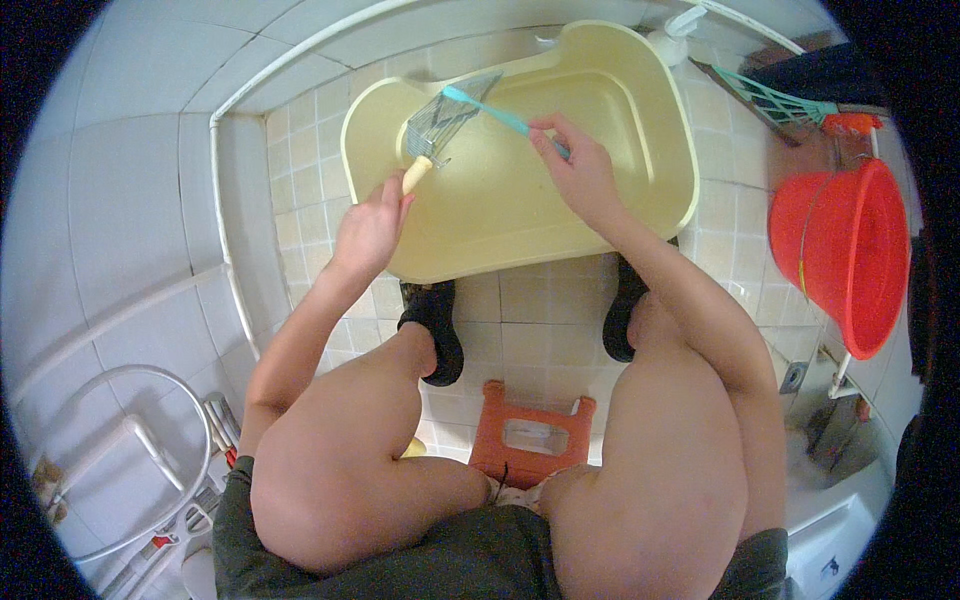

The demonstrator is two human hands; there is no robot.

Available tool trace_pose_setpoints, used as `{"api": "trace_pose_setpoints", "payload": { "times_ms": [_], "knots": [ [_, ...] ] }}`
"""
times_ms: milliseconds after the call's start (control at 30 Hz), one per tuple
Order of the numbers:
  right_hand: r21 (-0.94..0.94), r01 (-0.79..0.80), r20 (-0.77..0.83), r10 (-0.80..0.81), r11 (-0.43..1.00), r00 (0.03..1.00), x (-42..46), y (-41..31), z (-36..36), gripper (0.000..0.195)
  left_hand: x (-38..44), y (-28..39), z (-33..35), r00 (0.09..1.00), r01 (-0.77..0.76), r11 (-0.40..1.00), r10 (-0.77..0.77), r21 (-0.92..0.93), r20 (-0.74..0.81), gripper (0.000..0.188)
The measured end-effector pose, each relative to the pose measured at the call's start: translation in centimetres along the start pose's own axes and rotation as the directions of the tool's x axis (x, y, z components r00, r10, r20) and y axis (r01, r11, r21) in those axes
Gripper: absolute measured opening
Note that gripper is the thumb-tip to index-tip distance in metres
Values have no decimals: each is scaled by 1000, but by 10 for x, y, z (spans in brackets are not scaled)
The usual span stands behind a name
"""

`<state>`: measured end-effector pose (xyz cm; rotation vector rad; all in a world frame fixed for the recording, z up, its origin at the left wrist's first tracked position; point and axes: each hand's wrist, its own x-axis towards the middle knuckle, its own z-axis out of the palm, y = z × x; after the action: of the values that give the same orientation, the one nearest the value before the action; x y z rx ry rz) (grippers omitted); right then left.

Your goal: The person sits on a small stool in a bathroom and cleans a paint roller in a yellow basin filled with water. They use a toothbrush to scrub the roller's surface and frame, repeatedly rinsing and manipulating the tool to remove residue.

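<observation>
My left hand point(373, 228) grips the pale yellow handle point(416, 174) of a metal wire scoop, perhaps a litter scoop point(442, 120). Its slatted metal part is tilted over the left side of a yellow plastic tub point(525, 202). In my right hand point(581, 169) is a turquoise brush point(495, 112), like a toothbrush, held by its handle. The brush's head end lies at the scoop's wires; the frame does not settle whether they touch. The tub stands on the tiled floor beyond my feet. What is inside its bottom shows only as bare plastic with small specks.
A white pump bottle point(670, 45) stands by the tub's far right corner. Red buckets or basins point(817, 232) hang at the right, below a green slatted item point(780, 97). An orange plastic stool point(525, 461) is beneath me. A white hose point(206, 427) loops at the lower left.
</observation>
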<state>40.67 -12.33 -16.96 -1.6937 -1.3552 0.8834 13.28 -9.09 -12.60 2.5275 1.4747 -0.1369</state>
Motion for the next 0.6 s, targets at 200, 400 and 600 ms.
{"api": "trace_pose_setpoints", "payload": {
  "times_ms": [200,400,600],
  "knots": [
    [120,-72,-150,90,990,985,2,13,-1,26,2,3,-9,999,-27,995,22,-100,-42,30],
    [125,-3,59,-4,992,998,-13,-12,7,26,2,9,-18,999,38,984,-39,-175,-1,29],
    [133,-15,-96,28,991,995,0,3,7,25,1,11,-21,999,17,982,-22,-189,-26,29]
  ]
}}
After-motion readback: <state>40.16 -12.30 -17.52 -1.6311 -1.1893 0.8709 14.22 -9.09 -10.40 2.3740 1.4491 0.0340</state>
